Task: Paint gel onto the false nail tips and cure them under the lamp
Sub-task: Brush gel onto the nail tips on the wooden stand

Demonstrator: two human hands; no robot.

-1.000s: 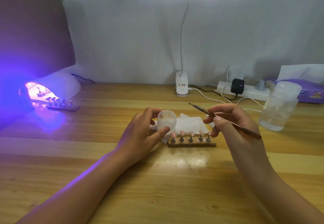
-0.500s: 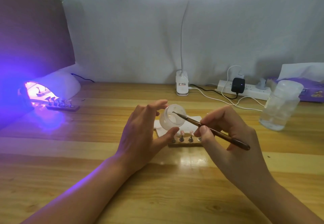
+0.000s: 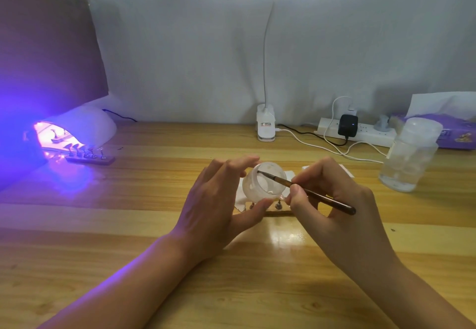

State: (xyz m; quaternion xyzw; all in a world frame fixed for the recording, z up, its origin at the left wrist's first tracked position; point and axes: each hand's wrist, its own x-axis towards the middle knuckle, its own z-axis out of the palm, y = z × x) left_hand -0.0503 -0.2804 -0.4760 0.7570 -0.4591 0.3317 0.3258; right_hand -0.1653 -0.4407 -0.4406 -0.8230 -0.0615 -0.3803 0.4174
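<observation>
From my remote seat, the small clear gel jar [image 3: 262, 187] is at the centre of the worktop [image 3: 231, 277], lifted off it and tipped so that its mouth faces right. My left hand [image 3: 219, 207] grips it, with the thumb under the rim and the fingers curved over the top. The fine brush [image 3: 311, 194] lies slantwise, and its dark tip is inside the jar's mouth near the upper edge. My right hand [image 3: 334, 200] pinches the brush shaft between the thumb and the first fingers, like a pen, and the handle end sticks out towards the right.

Just behind and below the jar is the wooden stand of false nail tips [image 3: 278, 210]. The hands hide most of it, and only a couple of pegs show. A white wipe [image 3: 240, 202] lies under that stand.

At the far left the curing lamp [image 3: 82, 127] glows violet. A second stand of tips [image 3: 88, 158] sits at its opening, half in the light.

At the back edge are a clip-on desk lamp [image 3: 266, 127] and a power strip [image 3: 360, 134] with a black adapter plugged in. To the right stands a clear plastic bottle [image 3: 409, 156], with a purple tissue box [image 3: 458, 133] behind it.
</observation>
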